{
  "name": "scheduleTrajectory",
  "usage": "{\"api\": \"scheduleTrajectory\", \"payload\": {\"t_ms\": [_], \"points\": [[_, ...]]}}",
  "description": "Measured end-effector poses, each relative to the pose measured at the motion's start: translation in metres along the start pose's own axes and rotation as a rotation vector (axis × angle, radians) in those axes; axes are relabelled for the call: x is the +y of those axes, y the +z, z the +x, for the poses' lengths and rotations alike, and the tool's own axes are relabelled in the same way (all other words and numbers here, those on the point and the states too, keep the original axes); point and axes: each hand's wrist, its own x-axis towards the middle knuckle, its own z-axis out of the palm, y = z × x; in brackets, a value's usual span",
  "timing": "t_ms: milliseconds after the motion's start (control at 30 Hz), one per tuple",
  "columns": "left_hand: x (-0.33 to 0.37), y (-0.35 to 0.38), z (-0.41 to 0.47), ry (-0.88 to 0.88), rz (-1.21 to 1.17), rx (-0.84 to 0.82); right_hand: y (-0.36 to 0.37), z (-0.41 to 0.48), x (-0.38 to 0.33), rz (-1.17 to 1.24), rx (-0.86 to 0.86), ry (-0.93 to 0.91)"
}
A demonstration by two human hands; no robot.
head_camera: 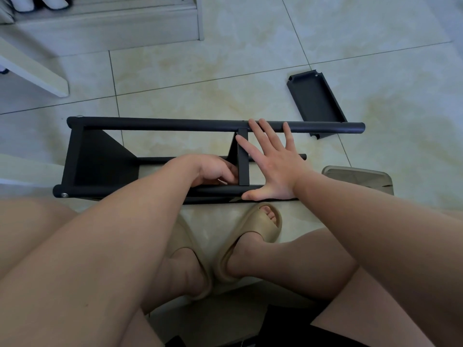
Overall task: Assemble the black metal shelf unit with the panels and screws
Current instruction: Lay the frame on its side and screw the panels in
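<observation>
Nearest to us are bare knees and two tan slippers (253, 229) on the tiled floor (200, 78), just below both hands. The black shelf unit (160, 126) lies on its side on the floor, directly under the hands, rods running left to right.

The left hand (213, 170) reaches inside the frame w/ fingers curled against the left face of the middle panel (243, 169). It may be pinching smth small, but we can't tell bc the fingers hide it. The right hand (273, 166) lies flat and spread wide on the other side of that panel: thumb on the near rod, fingertips on the far rod, forefinger across the panel's top edge.

Far to the left of the left hand, the end panel (100, 161) closes the frame, w/ a screw head (64, 195) at its near corner. Just right of the right wrist sits a greyish tray (360, 179). Beyond the right fingertips, a loose black panel (315, 101) lies on the floor, its near end passing under the far rod. White furniture (105, 23) stands farthest off, beyond the left hand.
</observation>
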Motion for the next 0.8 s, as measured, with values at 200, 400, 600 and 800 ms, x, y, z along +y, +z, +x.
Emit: {"api": "scheduleTrajectory", "payload": {"t_ms": [200,400,600,800], "points": [[0.0005,-0.0005,0.0024,-0.057,0.005,-0.067,0.0007,0.0,0.0006,0.005,-0.002,0.0],[-0.0045,-0.0012,0.0069,0.005,0.011,-0.02,0.0001,-0.0009,0.0003,0.01,0.003,-0.001],[-0.0035,-0.0031,0.0035,-0.034,-0.011,-0.065,-0.0003,-0.001,-0.001,0.002,0.002,0.001],[-0.0001,0.0018,0.0053,-0.017,0.066,0.009,-0.0008,-0.0012,-0.0008,-0.003,-0.008,0.004]]}}
